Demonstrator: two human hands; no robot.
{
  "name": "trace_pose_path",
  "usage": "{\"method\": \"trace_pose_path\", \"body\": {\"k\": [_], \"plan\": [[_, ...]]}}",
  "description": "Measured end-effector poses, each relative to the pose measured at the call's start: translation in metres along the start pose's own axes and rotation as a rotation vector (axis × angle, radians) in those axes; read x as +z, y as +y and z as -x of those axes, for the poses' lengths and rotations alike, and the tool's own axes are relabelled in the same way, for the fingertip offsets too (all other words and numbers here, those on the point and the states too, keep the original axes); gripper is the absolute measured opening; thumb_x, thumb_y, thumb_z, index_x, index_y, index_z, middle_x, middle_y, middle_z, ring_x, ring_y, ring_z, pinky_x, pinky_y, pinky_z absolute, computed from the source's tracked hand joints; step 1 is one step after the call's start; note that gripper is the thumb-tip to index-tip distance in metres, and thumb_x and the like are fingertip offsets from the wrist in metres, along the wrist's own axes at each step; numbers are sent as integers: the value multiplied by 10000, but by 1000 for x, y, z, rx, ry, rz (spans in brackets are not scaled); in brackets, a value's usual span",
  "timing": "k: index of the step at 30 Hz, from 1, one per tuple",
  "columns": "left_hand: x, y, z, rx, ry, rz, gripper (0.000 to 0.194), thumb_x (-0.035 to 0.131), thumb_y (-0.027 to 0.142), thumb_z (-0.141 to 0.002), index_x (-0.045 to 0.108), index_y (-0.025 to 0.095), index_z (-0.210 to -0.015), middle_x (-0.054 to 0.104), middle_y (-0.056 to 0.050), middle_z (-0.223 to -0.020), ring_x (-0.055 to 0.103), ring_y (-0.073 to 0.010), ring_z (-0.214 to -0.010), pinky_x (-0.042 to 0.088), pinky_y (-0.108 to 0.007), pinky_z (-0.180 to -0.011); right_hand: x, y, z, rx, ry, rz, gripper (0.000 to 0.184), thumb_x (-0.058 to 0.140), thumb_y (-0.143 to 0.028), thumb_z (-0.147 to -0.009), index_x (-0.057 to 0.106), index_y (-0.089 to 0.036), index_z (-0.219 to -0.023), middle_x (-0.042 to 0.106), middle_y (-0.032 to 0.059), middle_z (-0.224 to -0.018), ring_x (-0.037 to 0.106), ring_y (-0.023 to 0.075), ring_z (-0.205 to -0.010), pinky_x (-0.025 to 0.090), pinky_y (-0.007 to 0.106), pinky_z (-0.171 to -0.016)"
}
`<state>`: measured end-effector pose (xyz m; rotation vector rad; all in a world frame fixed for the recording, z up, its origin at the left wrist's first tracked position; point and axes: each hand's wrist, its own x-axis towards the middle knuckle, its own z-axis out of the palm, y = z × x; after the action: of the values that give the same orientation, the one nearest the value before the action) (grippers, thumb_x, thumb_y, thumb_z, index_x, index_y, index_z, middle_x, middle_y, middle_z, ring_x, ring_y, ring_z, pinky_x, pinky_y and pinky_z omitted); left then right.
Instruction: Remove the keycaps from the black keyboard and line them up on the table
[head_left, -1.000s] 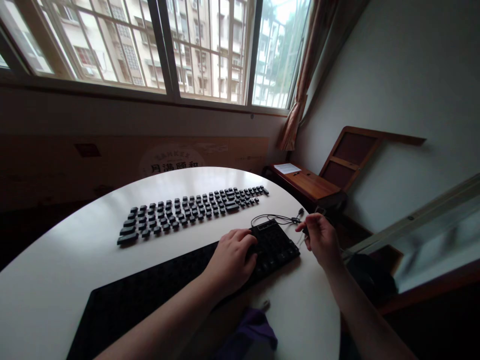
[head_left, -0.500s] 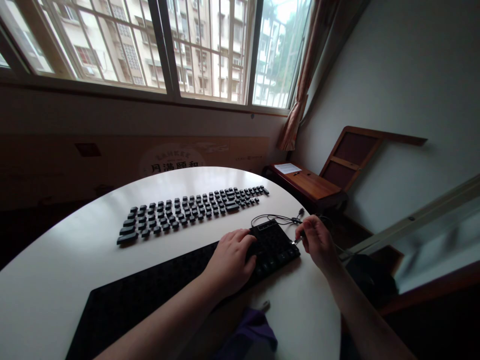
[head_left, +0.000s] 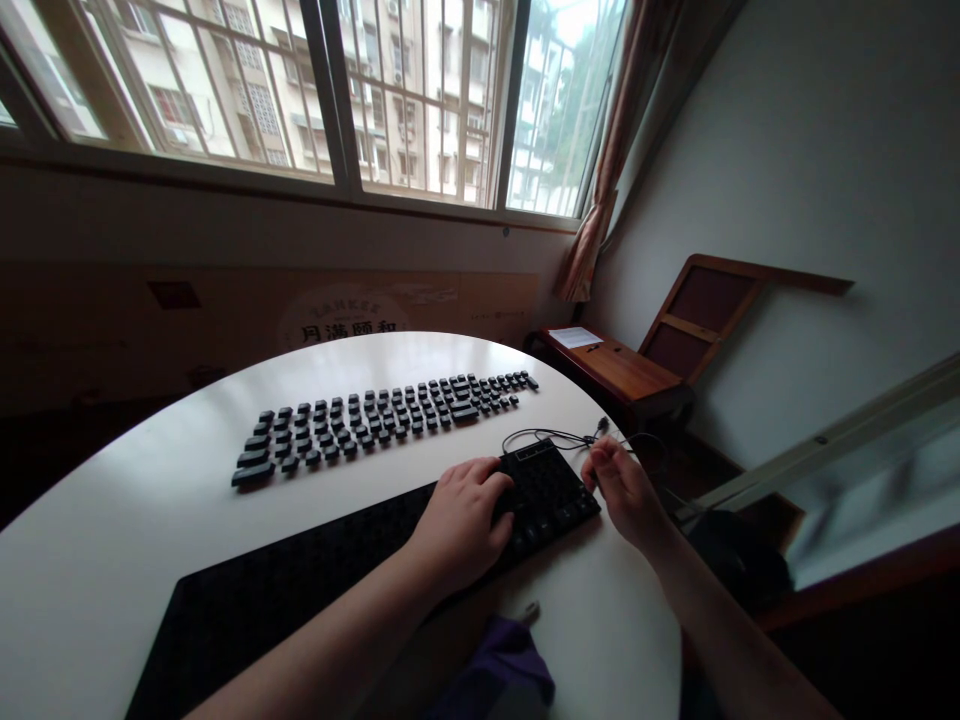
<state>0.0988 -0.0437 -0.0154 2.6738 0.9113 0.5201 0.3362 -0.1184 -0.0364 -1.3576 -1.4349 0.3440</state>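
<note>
A black keyboard (head_left: 300,590) stripped of most keycaps lies along the near side of the round white table (head_left: 135,530). My left hand (head_left: 461,520) presses down on its right part, fingers bent and together. My right hand (head_left: 626,492) hovers at the keyboard's right end, fingertips pinched over the edge; what they hold is hidden. Several loose black keycaps (head_left: 375,420) are laid out in rows further back on the table. The keyboard's thin black cable (head_left: 547,437) loops just behind my right hand.
A purple cloth (head_left: 502,670) and a small pale object (head_left: 530,608) lie at the near table edge. To the right, past the table edge, stands a wooden bench (head_left: 622,370) with a sheet of paper (head_left: 574,336). Behind is a barred window (head_left: 420,100).
My right hand has come in from beside the cable to the keyboard's right end, lowering its pinched fingers onto the edge. The left hand stays put.
</note>
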Motion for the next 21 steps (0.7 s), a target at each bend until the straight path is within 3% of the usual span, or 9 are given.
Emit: {"method": "trace_pose_path", "body": {"k": [3,10,16,21], "plan": [[0,0,1,-1,4,1,306,630,254,-816,670,218,-1116,574,-109,-1362,511,-302,-1274,373,-490,-1105,0,-1,2,-41,-11,84,369,349,-448,-1034,460,-219,-767,500,-6,-662,487,152,-617,404,283,-607],[1,0,1,1,5,-4,303,628,261,-817,670,221,-1114,570,-104,-1365,508,-296,-1275,362,-479,-1113,2,-2,3,-58,-85,179,300,370,-401,-1030,466,-223,-808,526,-8,-660,503,159,-598,402,278,-580],[1,-1,0,-10,-5,2,296,632,251,-811,679,223,-1101,581,-101,-1351,518,-298,-1261,376,-485,-1099,5,1,8,-63,141,113,326,361,-411,-1033,467,-224,-787,510,-15,-658,471,146,-566,382,271,-556],[0,1,-1,-13,-22,8,288,632,244,-814,691,206,-1094,591,-113,-1342,531,-310,-1248,389,-492,-1090,5,-3,12,-106,210,147,318,377,-380,-1029,474,-224,-770,502,-16,-655,432,141,-539,349,281,-537]]}}
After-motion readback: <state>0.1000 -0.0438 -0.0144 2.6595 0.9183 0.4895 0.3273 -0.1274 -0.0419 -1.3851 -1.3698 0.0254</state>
